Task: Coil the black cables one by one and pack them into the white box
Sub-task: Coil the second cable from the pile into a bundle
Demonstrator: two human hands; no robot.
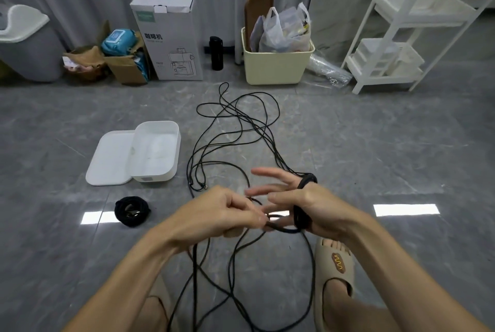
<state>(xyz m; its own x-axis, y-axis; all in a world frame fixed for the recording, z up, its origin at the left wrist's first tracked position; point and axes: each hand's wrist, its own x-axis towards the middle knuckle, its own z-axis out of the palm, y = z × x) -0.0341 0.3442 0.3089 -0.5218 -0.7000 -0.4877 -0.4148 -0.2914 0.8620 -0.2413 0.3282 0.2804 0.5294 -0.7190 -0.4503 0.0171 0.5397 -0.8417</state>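
Head view, looking down at a grey tiled floor. At lower centre, the right hand serves as a former: its fingers are held straight and spread, and turns of a black cable are wrapped around the palm from the wrist side to the base of the fingers, so that each new loop takes the same size. The left hand has its fingers curled and pinches the free run of this cable just beside the right palm, apparently to feed and tension the next turn. The uncoiled remainder trails away in loose, overlapping loops toward the upper centre of the frame and back down between the person's feet; whether it is one cable or several cannot be told.

A finished coil lies on the floor at lower left, not yet packed. The white box stands open at centre left, touching its lid, which lies flat just beside it on the left; the box appears to hold no cable so far. Its place near the hands suits short transfers.

Legible writing: a tall white carton at upper centre bears the Chinese characters 咖啡机 (coffee machine) above a line drawing of the appliance; its small green label is too blurred to read. The sandal at lower right carries a hot-dog motif.
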